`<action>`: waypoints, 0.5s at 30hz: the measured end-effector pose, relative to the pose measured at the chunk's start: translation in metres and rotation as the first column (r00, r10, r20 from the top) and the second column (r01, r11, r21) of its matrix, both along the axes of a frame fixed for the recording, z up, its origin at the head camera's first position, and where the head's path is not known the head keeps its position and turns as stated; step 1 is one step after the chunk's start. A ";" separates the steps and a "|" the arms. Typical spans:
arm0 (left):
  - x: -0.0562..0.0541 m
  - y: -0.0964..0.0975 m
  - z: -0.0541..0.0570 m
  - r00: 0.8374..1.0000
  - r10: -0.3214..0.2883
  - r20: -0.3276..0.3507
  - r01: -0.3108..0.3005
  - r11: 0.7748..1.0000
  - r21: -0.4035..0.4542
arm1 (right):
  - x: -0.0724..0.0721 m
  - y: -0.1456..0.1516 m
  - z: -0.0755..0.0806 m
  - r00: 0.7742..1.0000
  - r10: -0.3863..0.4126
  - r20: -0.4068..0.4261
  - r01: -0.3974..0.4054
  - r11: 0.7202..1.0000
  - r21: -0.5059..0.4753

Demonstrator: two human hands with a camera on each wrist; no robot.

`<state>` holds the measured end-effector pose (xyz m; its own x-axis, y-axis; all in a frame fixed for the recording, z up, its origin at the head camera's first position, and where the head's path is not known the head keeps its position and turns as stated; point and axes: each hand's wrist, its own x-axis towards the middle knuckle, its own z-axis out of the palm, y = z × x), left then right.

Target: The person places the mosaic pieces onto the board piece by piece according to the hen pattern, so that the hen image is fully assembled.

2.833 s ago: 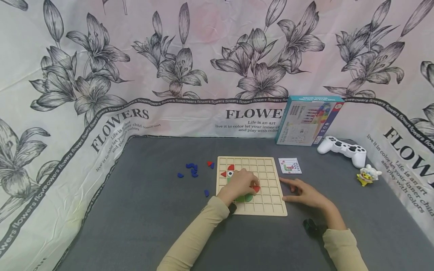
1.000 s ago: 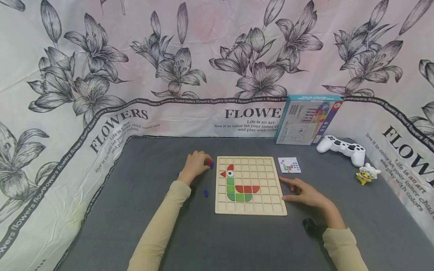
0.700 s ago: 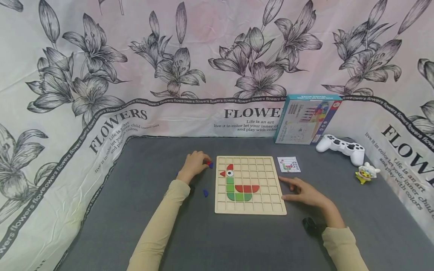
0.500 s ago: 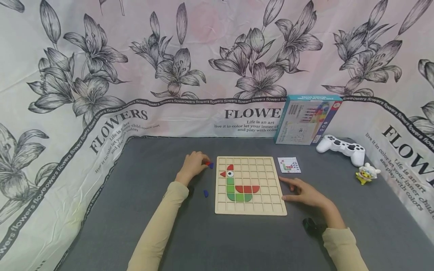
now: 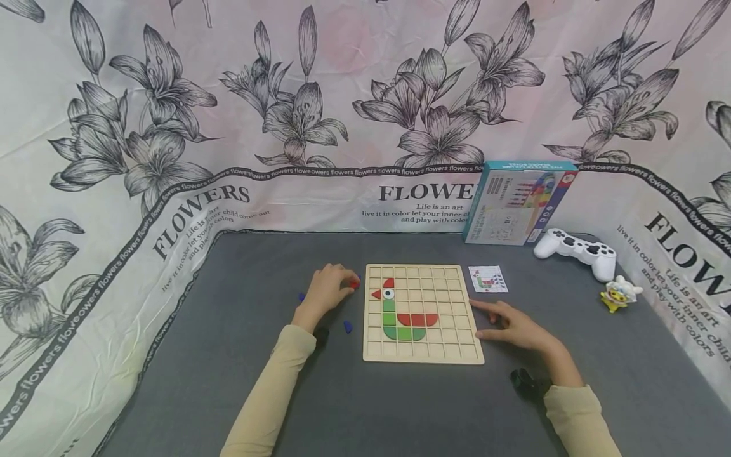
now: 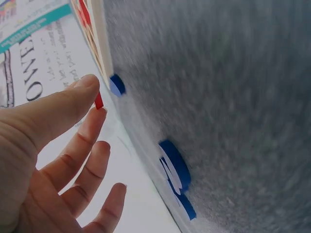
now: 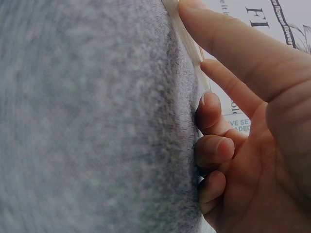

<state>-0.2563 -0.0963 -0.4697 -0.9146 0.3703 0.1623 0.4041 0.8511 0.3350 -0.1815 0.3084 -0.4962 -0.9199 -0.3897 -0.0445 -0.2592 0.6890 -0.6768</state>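
In the head view my left hand (image 5: 323, 294) is left of a wooden grid board (image 5: 448, 353). Its thumb and index finger pinch a small red piece (image 6: 99, 100), seen edge-on in the left wrist view. A blue piece (image 6: 116, 85) lies near the board's edge, and more blue pieces (image 6: 176, 167) lie on the table. On the board, red and green pieces (image 5: 403, 333) and a round eye piece (image 5: 388, 294) form a bird shape. My right hand (image 5: 516, 327) touches the board's right edge with extended thumb and index finger; its other fingers are bent.
A small pattern card (image 5: 488, 279) lies right of the board. Behind it stand a cardboard box (image 5: 516, 204), a white game controller (image 5: 577, 252) and a yellow-and-white figurine (image 5: 619, 295). One blue piece (image 5: 348, 327) lies alone left of the board. A flower-printed cloth (image 5: 320, 209) hangs behind.
My left hand went from the board, where a red piece was at its fingertips, to the loose pieces at left, and now pinches another red piece. The right hand stays at the board's edge.
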 end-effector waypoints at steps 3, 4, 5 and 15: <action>0.008 0.003 0.001 1.000 -0.018 -0.005 0.018 1.000 0.001 | 0.000 0.000 0.000 1.000 0.005 0.001 -0.005 1.000 -0.005; 0.010 0.004 0.001 1.000 -0.025 -0.005 0.025 1.000 0.001 | 0.000 0.000 0.000 1.000 0.007 0.000 -0.007 1.000 -0.004; 0.013 0.005 0.001 0.999 -0.033 -0.009 0.033 0.999 -0.001 | 0.000 0.000 -0.001 1.000 0.007 0.000 -0.007 1.000 -0.004; 0.037 0.021 0.002 0.992 -0.125 0.017 0.126 0.992 -0.022 | 0.000 0.000 0.000 1.000 0.007 -0.012 -0.007 1.000 -0.004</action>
